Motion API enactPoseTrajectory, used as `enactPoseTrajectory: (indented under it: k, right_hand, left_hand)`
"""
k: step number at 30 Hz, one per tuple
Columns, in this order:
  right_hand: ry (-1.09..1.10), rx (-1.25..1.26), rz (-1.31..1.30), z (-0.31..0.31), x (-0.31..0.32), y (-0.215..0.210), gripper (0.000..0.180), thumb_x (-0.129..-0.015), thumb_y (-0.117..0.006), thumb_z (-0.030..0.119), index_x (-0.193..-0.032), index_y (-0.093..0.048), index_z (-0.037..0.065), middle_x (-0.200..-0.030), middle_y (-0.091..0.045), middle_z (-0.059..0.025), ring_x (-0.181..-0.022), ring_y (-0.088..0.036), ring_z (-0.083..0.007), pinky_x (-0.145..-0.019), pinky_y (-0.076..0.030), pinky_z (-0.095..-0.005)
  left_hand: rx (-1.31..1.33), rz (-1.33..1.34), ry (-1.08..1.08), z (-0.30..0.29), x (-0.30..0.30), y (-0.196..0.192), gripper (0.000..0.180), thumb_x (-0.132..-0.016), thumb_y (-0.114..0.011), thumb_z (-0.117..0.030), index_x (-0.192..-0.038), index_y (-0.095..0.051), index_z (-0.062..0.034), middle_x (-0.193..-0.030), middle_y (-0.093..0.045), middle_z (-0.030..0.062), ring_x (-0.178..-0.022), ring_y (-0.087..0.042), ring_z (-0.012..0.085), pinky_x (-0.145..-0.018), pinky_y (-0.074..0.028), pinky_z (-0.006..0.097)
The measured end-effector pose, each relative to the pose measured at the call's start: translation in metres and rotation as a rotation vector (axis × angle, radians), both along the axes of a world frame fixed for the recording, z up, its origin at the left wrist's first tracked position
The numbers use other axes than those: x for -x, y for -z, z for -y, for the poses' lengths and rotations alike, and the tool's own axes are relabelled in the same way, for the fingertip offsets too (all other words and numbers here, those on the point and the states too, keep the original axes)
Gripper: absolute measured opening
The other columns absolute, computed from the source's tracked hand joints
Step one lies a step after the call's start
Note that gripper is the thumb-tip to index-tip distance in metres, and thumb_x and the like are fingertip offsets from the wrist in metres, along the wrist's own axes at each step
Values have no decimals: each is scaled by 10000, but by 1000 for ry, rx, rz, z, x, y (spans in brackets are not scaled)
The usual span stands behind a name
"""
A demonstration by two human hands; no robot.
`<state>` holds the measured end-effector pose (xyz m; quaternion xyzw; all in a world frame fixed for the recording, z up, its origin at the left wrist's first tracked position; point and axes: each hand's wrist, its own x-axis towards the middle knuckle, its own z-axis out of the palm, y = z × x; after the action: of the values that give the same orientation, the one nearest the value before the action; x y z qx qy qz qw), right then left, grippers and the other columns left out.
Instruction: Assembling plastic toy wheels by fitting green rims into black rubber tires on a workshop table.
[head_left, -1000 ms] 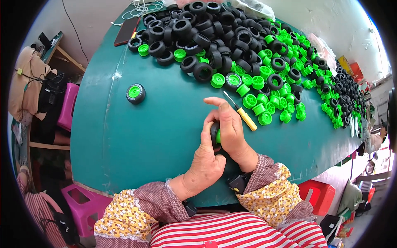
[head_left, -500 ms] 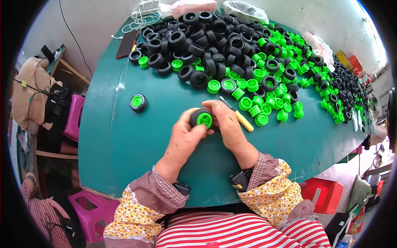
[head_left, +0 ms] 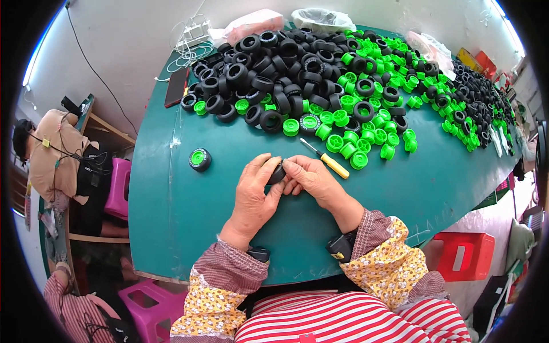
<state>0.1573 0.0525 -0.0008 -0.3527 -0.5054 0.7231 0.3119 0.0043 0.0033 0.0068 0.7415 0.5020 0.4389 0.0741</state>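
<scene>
A black toy tire (head_left: 277, 175) is held between both hands above the near middle of the table. Fingers and thumb of my left hand (head_left: 251, 191) wrap around its left side. My right hand (head_left: 315, 178) pinches its right edge with thumb and fingertips. The green hub inside it is hidden from this angle. A screwdriver (head_left: 335, 165) with a yellow handle lies just beyond my right hand. Off to the left, a finished-looking wheel (head_left: 199, 159), a black tire around a green hub, rests alone on the table.
Loose black tires (head_left: 269, 68) and green hubs (head_left: 359, 159) are heaped across the back of the green table (head_left: 189, 228) and along its right. A phone-like slab (head_left: 176, 87) lies back left by white cables (head_left: 191, 51). Two people sit left, near pink stools (head_left: 148, 300); a red stool (head_left: 463, 256) stands right.
The wheel in my hands has been turned, so its green hub no longer shows. My right fingers now close on its edge. The whole view has shifted slightly.
</scene>
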Motion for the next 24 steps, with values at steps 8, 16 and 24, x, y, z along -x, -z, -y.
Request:
enactPoseTrajectory:
  k: [8, 16, 24]
  right_hand:
    - [20, 71, -116, 2, 10, 2, 308, -843, -569, 249, -1054, -528, 28, -838, -587, -26, -672, -559, -74, -552, -432, -190]
    - [187, -45, -191, -15, 37, -9, 264, -855, -549, 199, -1063, -539, 37, -901, -584, -6, -727, -533, -65, -579, -430, -193]
    - [213, -56, -269, -16, 56, 5, 271, -877, -523, 250, -1050, -543, 43, -926, -580, -15, -796, -533, -90, -683, -434, -229]
  left_hand:
    - [233, 394, 15, 0, 2, 1, 576, -719, -666, -73, -1221, -391, -10, -1131, -523, 136, -1027, -516, 199, -860, -419, 312]
    - [244, 798, -41, -35, 9, 7, 466, -757, -641, -126, -1159, -452, 15, -1030, -550, 91, -946, -538, 165, -779, -450, 284]
    - [593, 1096, 112, -31, 19, 5, 268, -748, -645, -161, -968, -571, -27, -737, -573, -9, -639, -532, 66, -579, -419, 185]
